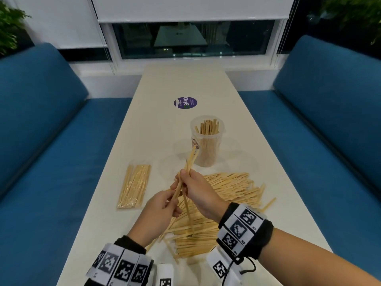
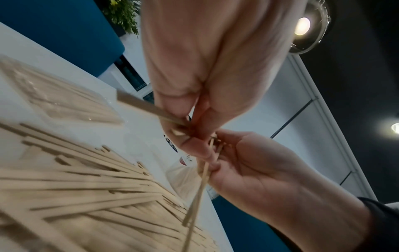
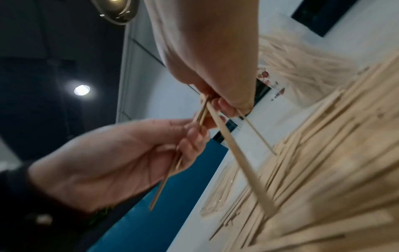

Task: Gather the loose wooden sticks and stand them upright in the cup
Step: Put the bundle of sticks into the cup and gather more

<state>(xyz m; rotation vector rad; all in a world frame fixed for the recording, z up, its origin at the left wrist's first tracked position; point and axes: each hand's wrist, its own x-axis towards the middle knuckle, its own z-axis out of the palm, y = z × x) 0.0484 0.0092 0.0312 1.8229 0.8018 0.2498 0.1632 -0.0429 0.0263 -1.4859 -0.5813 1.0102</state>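
A clear plastic cup (image 1: pixel 207 141) stands mid-table with several wooden sticks upright inside. A wide pile of loose sticks (image 1: pixel 226 195) lies in front of it, stretching toward me. Both hands hover above the pile, holding a small bunch of sticks (image 1: pixel 190 162) that points up toward the cup. My right hand (image 1: pixel 185 178) grips the bunch from above, and my left hand (image 1: pixel 171 200) pinches its lower part. In the left wrist view the left hand (image 2: pixel 194 136) and the bunch (image 2: pixel 198 196) meet the other hand. The right wrist view shows the right hand (image 3: pixel 215 104) closed around the bunch (image 3: pixel 237 153).
A sealed clear packet of sticks (image 1: pixel 135 185) lies left of the pile. A round purple sticker (image 1: pixel 185 102) sits farther up the white table (image 1: pixel 185 79). Blue benches (image 1: pixel 51 141) flank both long edges, and a window is beyond the far end.
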